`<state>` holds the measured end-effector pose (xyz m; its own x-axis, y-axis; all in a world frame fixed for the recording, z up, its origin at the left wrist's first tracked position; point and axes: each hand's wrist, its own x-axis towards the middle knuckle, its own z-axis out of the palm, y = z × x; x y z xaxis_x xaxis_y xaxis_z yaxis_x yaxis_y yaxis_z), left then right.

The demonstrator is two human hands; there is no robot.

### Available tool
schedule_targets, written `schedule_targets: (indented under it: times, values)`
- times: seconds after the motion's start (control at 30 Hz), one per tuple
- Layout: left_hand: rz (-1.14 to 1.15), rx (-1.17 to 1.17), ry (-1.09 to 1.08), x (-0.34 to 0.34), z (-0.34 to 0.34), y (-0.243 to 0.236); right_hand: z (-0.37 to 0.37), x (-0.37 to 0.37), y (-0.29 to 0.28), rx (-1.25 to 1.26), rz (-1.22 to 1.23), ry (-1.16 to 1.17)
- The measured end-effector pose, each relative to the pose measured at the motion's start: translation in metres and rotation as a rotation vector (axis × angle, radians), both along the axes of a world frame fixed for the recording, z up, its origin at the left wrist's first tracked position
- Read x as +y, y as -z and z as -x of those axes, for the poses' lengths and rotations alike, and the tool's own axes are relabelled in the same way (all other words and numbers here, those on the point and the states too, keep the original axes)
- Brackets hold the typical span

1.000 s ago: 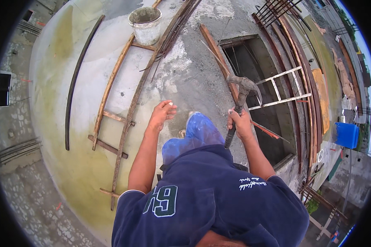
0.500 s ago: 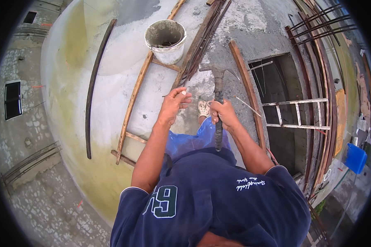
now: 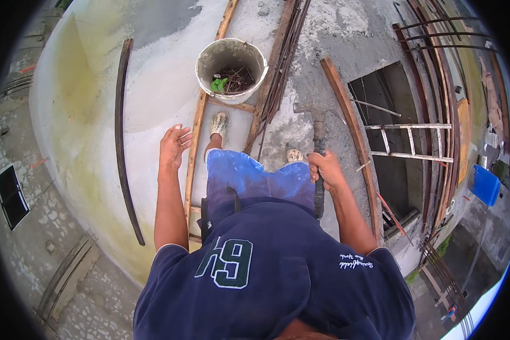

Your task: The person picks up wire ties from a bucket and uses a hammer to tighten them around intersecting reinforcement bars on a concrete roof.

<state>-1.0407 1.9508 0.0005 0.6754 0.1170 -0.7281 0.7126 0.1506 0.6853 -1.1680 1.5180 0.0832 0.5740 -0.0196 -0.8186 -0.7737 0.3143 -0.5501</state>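
Hammer point(image 3: 317, 141) — dark handle, rusty head — gripped in right hand point(image 3: 326, 170).

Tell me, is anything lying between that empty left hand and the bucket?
Only the wooden ladder's left rail, which runs between them. The left hand hangs open above the pale concrete roof; the dirty white plastic bucket stands beyond the rail, on the ladder. The right hand grips a dark-handled hammer.
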Motion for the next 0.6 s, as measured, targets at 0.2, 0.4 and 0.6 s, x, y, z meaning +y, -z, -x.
schedule_targets:
  times: [0.2,0.4,0.6]
  values:
    - [0.012,-0.026,0.33,-0.016,-0.208,0.084,-0.007,0.067,0.023,0.234,0.072,0.162]
    - [-0.026,0.048,0.539,-0.056,-0.283,0.187,0.017,0.086,0.065,0.451,-0.018,0.283]
    - [-0.17,0.178,0.652,-0.083,-0.292,0.302,-0.025,0.093,0.13,0.477,-0.118,0.287]
